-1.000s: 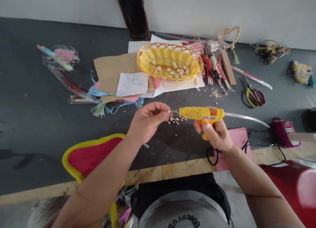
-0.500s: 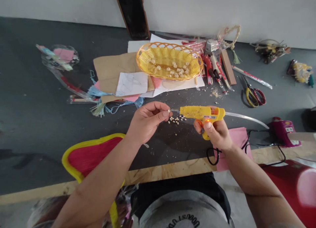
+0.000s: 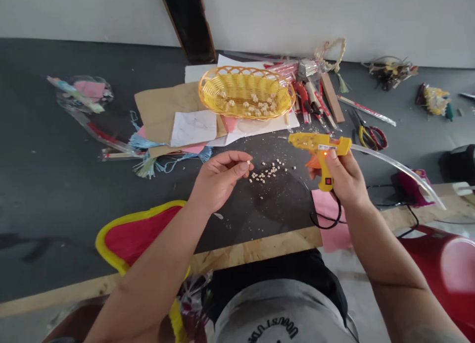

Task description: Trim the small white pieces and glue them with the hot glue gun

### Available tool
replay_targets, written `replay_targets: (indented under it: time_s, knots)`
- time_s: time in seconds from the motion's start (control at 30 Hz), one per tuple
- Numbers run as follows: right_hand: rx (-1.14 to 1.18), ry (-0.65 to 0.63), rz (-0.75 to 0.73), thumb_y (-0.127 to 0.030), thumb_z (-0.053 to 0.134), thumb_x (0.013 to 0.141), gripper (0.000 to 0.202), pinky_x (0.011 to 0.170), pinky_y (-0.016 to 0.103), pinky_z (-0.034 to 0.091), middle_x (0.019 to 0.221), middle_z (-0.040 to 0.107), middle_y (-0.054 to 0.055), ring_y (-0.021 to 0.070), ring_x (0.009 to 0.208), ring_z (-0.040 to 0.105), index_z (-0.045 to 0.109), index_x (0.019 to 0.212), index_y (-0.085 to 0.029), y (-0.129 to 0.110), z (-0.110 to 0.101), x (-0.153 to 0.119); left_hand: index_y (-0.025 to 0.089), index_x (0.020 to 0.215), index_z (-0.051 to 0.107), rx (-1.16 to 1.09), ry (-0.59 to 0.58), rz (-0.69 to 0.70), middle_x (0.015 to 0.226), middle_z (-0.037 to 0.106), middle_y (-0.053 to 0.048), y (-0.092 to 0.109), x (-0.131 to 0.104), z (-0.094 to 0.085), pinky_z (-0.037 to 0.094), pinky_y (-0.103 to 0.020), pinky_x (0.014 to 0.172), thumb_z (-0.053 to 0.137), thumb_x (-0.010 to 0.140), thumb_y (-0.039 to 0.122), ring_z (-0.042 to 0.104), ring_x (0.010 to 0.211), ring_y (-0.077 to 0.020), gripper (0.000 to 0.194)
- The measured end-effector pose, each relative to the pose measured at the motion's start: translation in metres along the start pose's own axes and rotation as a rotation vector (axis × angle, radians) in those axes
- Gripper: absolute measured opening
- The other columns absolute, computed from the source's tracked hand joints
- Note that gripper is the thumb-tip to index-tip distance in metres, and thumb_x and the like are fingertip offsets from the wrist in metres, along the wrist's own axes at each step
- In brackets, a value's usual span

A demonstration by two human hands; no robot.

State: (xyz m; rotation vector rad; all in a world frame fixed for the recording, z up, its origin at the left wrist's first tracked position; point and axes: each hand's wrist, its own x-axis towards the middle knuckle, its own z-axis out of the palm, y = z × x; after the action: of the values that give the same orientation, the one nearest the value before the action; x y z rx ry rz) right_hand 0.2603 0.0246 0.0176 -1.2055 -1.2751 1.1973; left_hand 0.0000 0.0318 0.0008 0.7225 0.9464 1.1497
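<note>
Between thumb and fingertips, my left hand (image 3: 224,177) pinches a tiny pale piece (image 3: 248,163), the same colour as the small bits on the table. My right hand (image 3: 343,177) grips a yellow hot glue gun (image 3: 319,144) with its orange light lit; its nozzle points left, apart from my left hand. A clear glue stick (image 3: 404,169) sticks out of its back. Several small cream pieces (image 3: 264,173) lie scattered on the dark table between my hands. Farther back, a yellow woven basket (image 3: 247,80) holds several small cream clusters.
Scissors (image 3: 372,136) lie at the right, near packaged sticks (image 3: 367,110). Blue tassels (image 3: 148,142), brown paper (image 3: 163,105) and a white sheet (image 3: 193,128) lie at the left. A black cord hangs over pink paper (image 3: 331,219) at the table edge. A red-and-yellow shape (image 3: 139,234) lies under my left forearm.
The glue gun has moved right and up, its nozzle away from the piece in my left hand. My left hand stays nearly in place, still pinching. The view has shifted slightly.
</note>
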Motion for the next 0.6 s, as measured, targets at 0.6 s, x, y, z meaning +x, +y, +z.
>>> replay_targets:
  time_s: [0.6]
  knots:
    - [-0.332, 0.093, 0.397, -0.049, 0.078, 0.072, 0.082, 0.067, 0.034, 0.057, 0.099, 0.076, 0.005, 0.0218, 0.080, 0.071, 0.043, 0.140, -0.020, 0.019, -0.080, -0.009, 0.017, 0.079, 0.075, 0.036, -0.008, 0.013, 0.070, 0.070, -0.001, -0.002, 0.003, -0.002, 0.050, -0.021, 0.062, 0.089, 0.060, 0.024, 0.062, 0.064, -0.0096, 0.024]
